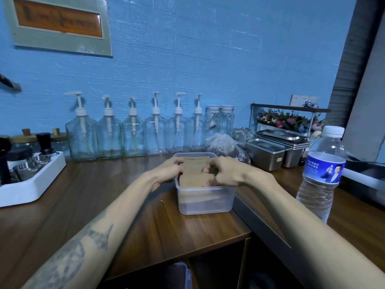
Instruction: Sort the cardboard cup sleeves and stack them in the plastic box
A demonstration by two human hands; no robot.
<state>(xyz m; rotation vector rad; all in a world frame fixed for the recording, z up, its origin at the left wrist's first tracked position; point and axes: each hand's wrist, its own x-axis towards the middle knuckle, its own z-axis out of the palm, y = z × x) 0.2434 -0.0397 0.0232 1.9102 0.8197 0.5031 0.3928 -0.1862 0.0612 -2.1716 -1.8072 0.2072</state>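
A translucent plastic box (205, 202) stands on the wooden counter, straight ahead. Brown cardboard cup sleeves (193, 166) fill it, flattened and stacked. My left hand (166, 174) reaches over the box's left rim, its curled fingers on the left end of the sleeves. My right hand (226, 172) comes over the right rim, fingers curled round the right end of the same sleeves. The fingertips of both hands are partly hidden among the sleeves.
A row of clear pump bottles (133, 134) lines the blue wall. A white tray (31, 184) with metal cups sits left. A water bottle (321, 174) stands right, steel pans (268, 151) and a plastic bag (227, 146) behind the box. The counter edge (177, 249) is near.
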